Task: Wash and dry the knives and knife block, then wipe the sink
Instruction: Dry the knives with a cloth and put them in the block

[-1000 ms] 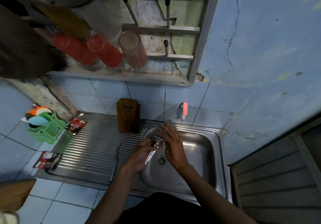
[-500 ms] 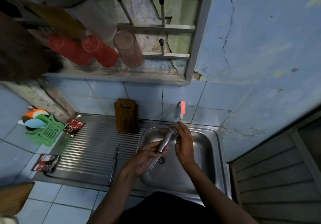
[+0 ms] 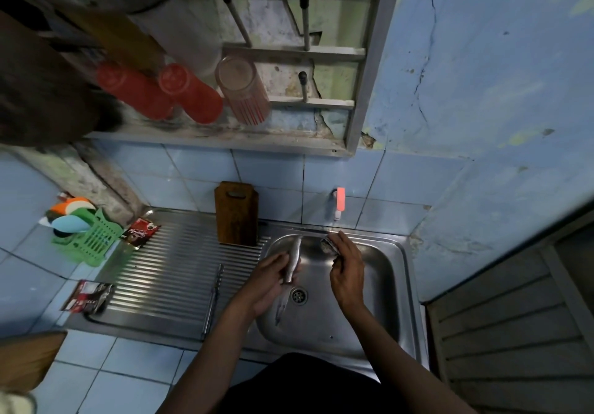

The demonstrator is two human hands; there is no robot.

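left hand (image 3: pixel 268 280) curled round a knife (image 3: pixel 288 277) over the sink (image 3: pixel 393 285) basin, metal handle pointing up toward the back wall, blade angled down past the drain (image 3: pixel 299 295). right hand (image 3: pixel 345 272) grips a grey scrub pad (image 3: pixel 328 244) near the back rim of the basin, apart from the knife, just below the tap (image 3: pixel 339 203) with its pink handle. wooden knife block (image 3: pixel 237 213) stands upright at the back of the ribbed drainboard (image 3: pixel 167 269), against the tiles, just left of the basin. another knife (image 3: pixel 212 299) lies flat on the drainboard near the basin edge. green basket (image 3: pixel 88 240) with coloured utensils on the left counter, two dark red sachets (image 3: pixel 140 232) at the drainboard's edges. red cups (image 3: pixel 189 97) hang on the rack above.
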